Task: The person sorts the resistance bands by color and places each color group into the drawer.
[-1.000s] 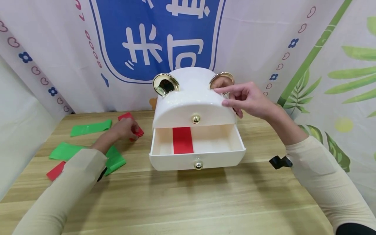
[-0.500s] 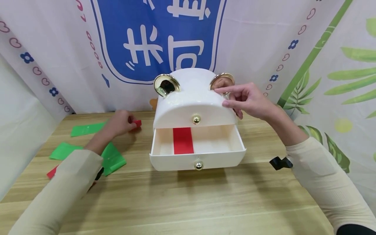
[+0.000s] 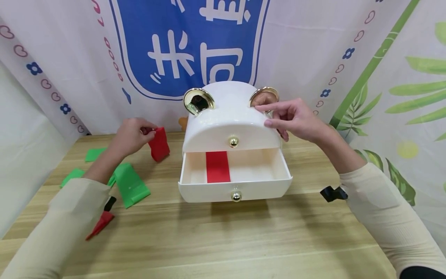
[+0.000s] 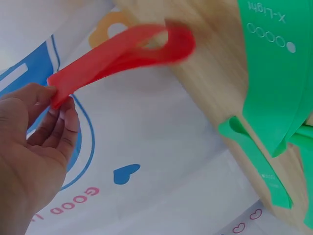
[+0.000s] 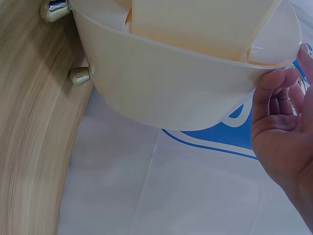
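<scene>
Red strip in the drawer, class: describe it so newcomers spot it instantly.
On the wooden table stands a white box with gold-rimmed discs. Its open lower drawer holds the red strip, running front to back, the only red piece visible inside.

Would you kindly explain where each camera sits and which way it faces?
Head: worn there, looking forward and down at the box; left hand, right hand and sleeves visible.
Left wrist: worn there, facing the red band; left hand visible.
Right wrist: worn there, facing the box; right hand visible.
Head and left wrist views share the red band.
</scene>
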`<state>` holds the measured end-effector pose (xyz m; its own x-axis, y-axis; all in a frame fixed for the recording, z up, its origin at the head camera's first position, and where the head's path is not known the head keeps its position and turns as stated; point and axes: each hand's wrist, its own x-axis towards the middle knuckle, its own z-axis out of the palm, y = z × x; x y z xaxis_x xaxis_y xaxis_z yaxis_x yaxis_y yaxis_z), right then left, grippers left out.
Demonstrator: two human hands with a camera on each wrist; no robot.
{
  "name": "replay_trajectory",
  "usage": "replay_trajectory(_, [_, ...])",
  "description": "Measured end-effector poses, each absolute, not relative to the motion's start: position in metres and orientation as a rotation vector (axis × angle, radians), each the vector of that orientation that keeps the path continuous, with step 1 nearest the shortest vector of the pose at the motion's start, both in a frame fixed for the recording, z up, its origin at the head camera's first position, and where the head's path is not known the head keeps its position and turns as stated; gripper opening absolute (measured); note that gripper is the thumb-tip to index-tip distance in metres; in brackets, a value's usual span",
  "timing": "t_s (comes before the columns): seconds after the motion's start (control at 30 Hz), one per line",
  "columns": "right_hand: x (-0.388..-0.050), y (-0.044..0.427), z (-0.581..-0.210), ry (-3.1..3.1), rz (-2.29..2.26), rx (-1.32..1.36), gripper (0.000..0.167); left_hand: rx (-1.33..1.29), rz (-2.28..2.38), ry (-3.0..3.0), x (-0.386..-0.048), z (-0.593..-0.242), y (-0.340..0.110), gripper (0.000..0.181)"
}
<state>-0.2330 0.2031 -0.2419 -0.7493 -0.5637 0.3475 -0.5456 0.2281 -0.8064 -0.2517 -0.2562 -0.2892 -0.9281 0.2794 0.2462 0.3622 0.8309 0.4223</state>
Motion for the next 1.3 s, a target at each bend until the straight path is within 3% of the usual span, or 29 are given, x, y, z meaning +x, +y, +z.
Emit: replay_trajectory(1.3, [-0.232,0.203,-0.242,2.453,-1.6,-1.098,0.038,-0.691,-1.002,-2.411,-0.198,-0.229,-0.226,0.019])
